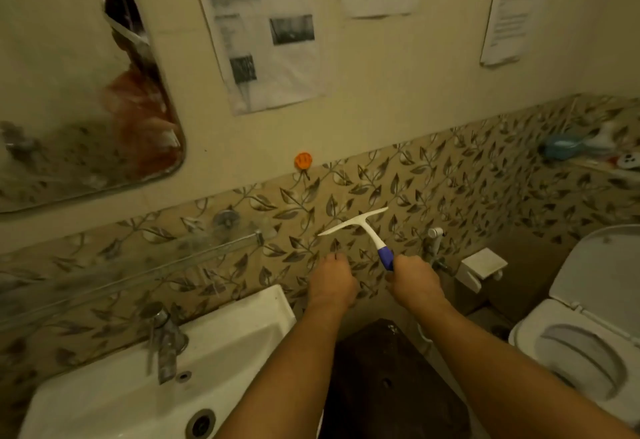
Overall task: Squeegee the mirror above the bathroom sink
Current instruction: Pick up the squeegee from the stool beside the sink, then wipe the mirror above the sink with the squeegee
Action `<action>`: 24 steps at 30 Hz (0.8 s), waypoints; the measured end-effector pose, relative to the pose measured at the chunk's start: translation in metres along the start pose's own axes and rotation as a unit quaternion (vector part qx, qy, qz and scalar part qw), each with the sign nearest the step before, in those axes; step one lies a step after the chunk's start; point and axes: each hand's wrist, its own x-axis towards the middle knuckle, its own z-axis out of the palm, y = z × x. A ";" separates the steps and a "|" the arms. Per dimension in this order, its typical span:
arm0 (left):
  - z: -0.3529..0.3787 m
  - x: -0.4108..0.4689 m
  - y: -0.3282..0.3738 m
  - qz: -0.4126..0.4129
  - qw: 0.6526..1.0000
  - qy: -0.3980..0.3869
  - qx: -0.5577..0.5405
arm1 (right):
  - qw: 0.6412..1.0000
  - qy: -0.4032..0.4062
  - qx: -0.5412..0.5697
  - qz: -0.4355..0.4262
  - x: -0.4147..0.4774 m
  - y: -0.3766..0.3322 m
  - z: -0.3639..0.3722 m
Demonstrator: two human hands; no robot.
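**Head view, bathroom wall above the sink.** The right hand (414,279) grips the blue handle of a white squeegee (363,227), with the fingers wrapped round the handle and the blade pointing up and to the left. The left hand (332,283) hangs just beside it, back towards the camera. Its fingers are loosely curled and hold nothing that shows. Both hands are in front of the leaf-patterned tiles, to the right of the sink (242,328) and well apart from the mirror (52,92).

**Progress.** The mirror sits at the upper left, above a glass shelf (138,265) and the tap (166,341). Its surface looks hazy and streaked, and the reflection in it is smeared. No clean wiped band can be made out. The blade touches neither glass nor wall. The tool is in hand, but the wiping itself appears to be wholly or almost wholly left to do. The blade must first be carried up and left to the top edge of the mirror.

**Writing.** Printed sheets (270,33) with dark photographs hang on the painted wall, but their text is too blurred to read. No brand or label shows on the squeegee. An orange hook (303,160) is fixed where the paint meets the tiles, and a toilet (588,300) with its lid raised stands at the right.
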 end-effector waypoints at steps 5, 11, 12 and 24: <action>-0.046 -0.008 -0.001 -0.007 0.999 0.038 0.008 | 0.999 0.036 0.008 -0.032 -0.008 -0.022 -0.047; -0.100 -0.021 -0.004 -0.027 0.996 0.076 0.033 | 0.994 0.077 -0.008 -0.075 -0.024 -0.049 -0.100; -0.108 -0.024 -0.005 -0.030 0.995 0.087 0.035 | 0.993 0.083 -0.008 -0.078 -0.028 -0.054 -0.107; -0.223 -0.061 -0.049 -0.051 0.970 0.224 0.081 | 0.975 0.153 0.048 -0.157 -0.068 -0.150 -0.185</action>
